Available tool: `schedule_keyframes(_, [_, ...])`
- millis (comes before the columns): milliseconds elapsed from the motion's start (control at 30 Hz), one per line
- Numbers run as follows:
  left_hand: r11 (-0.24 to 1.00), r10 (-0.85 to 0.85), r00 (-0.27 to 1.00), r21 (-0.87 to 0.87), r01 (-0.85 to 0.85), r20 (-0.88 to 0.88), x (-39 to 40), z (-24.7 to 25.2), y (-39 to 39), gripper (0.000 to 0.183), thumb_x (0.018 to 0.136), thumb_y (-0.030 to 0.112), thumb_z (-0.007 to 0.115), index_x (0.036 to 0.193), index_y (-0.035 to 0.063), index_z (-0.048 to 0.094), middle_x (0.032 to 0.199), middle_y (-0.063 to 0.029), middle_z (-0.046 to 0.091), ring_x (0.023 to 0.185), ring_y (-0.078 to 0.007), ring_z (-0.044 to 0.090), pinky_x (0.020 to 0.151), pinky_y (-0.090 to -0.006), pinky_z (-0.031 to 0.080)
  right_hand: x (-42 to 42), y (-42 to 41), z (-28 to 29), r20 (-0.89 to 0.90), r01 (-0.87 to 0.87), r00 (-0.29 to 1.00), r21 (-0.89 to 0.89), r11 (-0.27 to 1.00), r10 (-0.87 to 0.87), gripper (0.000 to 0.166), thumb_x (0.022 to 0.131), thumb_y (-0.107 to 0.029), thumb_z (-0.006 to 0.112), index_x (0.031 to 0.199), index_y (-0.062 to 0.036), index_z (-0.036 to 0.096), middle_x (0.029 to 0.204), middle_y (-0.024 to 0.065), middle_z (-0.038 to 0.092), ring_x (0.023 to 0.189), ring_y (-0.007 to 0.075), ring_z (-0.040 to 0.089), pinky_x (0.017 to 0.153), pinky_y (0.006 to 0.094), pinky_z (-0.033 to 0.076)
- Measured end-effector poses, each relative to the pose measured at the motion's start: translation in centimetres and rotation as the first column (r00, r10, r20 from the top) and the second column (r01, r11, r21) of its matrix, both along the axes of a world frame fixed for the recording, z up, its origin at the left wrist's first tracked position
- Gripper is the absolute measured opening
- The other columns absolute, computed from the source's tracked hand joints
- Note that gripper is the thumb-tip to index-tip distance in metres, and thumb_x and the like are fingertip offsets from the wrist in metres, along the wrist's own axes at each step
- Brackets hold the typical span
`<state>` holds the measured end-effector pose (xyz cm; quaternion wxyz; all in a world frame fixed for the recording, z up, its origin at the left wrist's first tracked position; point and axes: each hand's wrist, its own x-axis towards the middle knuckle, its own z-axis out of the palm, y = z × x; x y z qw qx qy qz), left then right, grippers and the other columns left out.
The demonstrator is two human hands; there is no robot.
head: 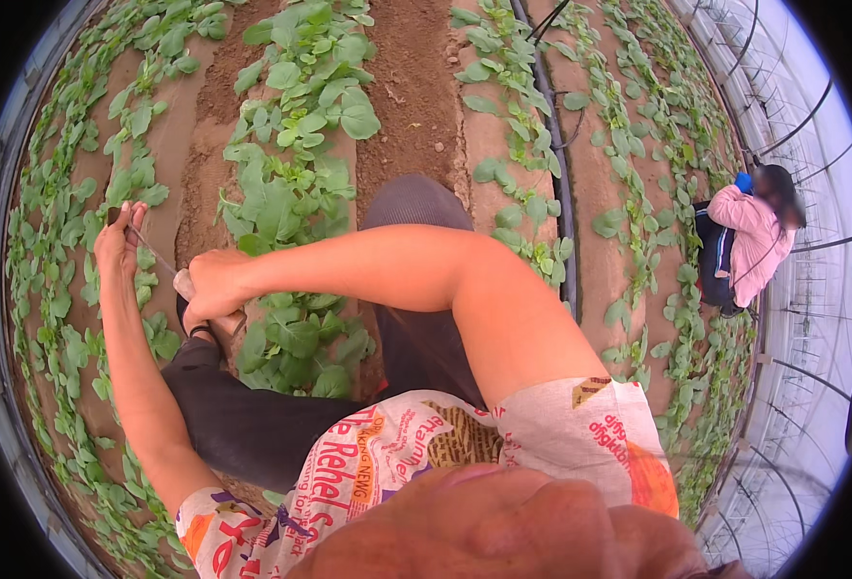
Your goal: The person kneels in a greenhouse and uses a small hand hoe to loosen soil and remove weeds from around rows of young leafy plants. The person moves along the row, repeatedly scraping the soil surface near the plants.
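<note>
My right hand (216, 284) reaches across to the left, closed around the pale handle of a small hand tool (181, 281), which looks like a hand hoe. From the handle a thin metal shank slants up to my left hand (118, 242). There my fingers pinch the tool's small dark end, which they partly cover. Both hands are above the soil, left of a row of leafy green plants (278, 206). Below my right hand is my foot (229, 322), with a dark strap at the ankle.
My bent knee (417, 203) stands between two planted rows. A black pipe (560, 181) runs along the bed to the right. Further right a person in a pink jacket (752, 231) crouches by the plants. Plastic greenhouse walls (824, 282) with curved hoops border the field.
</note>
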<state>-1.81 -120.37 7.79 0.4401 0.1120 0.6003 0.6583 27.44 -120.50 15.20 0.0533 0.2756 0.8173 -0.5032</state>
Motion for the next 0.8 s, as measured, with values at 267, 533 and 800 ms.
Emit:
schedule_keyframes(267, [0.999,0.003,0.999,0.046,-0.005,0.046,0.3,0.4,-0.1,0.026,0.095,0.0,0.062,0.114,-0.0162,0.057,0.11,-0.0241,0.067,0.098,-0.0294,0.07,0.09,-0.0312,0.063,0.4,1.5,1.9,0.115,-0.031,0.993,-0.025,0.999,0.034,0.052,0.065,-0.036,0.074,0.091,0.0085,0.071,0.096,0.023,0.072,0.091,0.0347,0.071,0.079,0.0414,0.056])
schedule_keyframes(533, [0.999,0.036,0.999,-0.004,-0.036,0.027,1.2,0.9,0.8,0.028,0.091,0.021,0.076,0.098,-0.0039,0.065,0.093,-0.0107,0.068,0.081,-0.0173,0.067,0.074,-0.0238,0.061,0.8,1.6,1.2,0.06,-0.01,0.998,0.069,0.998,0.006,0.044,0.065,-0.035,0.073,0.079,0.0064,0.068,0.084,0.0205,0.071,0.082,0.0339,0.07,0.072,0.0431,0.055])
schedule_keyframes(800, [0.997,-0.002,0.994,-0.073,-0.006,-0.11,1.4,0.3,0.4,0.037,0.09,0.028,0.078,0.101,-0.0044,0.065,0.087,-0.0106,0.069,0.072,-0.016,0.066,0.065,-0.0252,0.056,1.6,1.6,2.2,0.053,-0.001,0.999,0.01,1.0,0.0,0.036,0.068,-0.03,0.071,0.068,0.0057,0.066,0.07,0.0181,0.068,0.07,0.0309,0.069,0.064,0.0427,0.054])
